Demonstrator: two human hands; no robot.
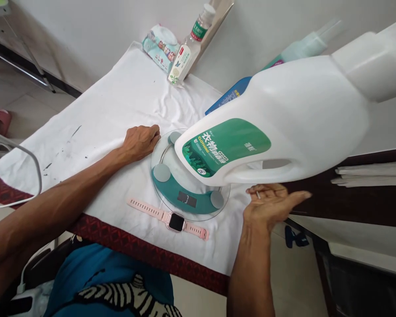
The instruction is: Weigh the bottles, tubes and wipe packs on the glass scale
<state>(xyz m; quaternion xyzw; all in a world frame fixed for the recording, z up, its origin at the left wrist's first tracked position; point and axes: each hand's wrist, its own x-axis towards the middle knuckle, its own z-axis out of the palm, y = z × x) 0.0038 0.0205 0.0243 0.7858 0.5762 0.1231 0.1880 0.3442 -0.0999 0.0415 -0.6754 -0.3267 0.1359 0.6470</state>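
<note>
A large white jug of clothing disinfectant (300, 114) with a green label stands on a round glass scale (181, 197). The scale has a teal band, grey round pads and a small dark display. My left hand (141, 141) rests on the white cloth, its fingers curled in, at the left rim of the scale. Palm up beside the jug's handle, my right hand (267, 202) has its thumb and fingers apart and holds nothing; a ring shows on one finger. In front of the scale lies a pink-strapped smartwatch (176, 222).
Behind the scale are a wet wipes pack (161, 46), a clear plastic bottle (186, 55), a blue bottle (229, 94) and a pale green bottle (300, 48) partly behind the jug. A white cable (38, 167) loops over the table's left edge. A wall borders the back.
</note>
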